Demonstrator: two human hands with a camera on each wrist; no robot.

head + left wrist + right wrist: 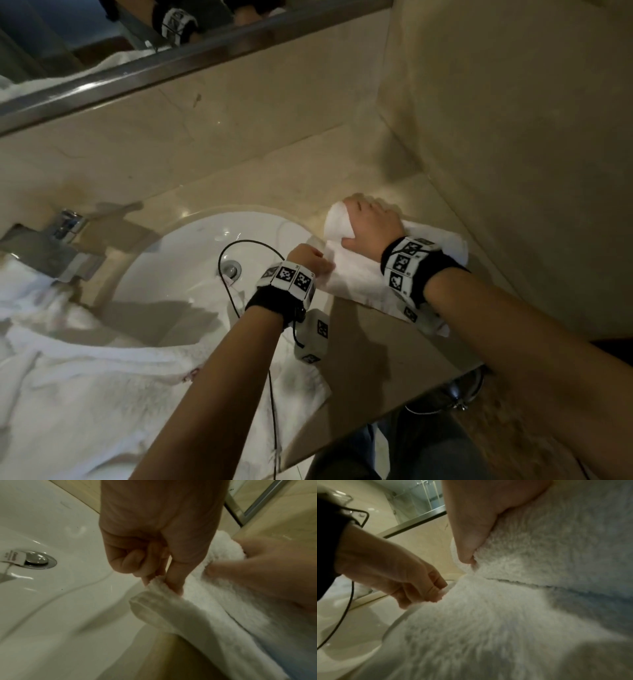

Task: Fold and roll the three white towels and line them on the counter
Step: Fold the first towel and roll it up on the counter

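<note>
White terry towel (363,277), folded into a strip, lies on the beige stone bench (376,359) right of the sink, long axis running near-to-far. Right hand (371,222) curls over the rolled far end; left hand (154,555) pinches the left edge just beside it, so rolling would come toward the near end.

Left grip (310,257) curled in a pinch, right grip (371,222) palm-down, fingers curled.
</note>
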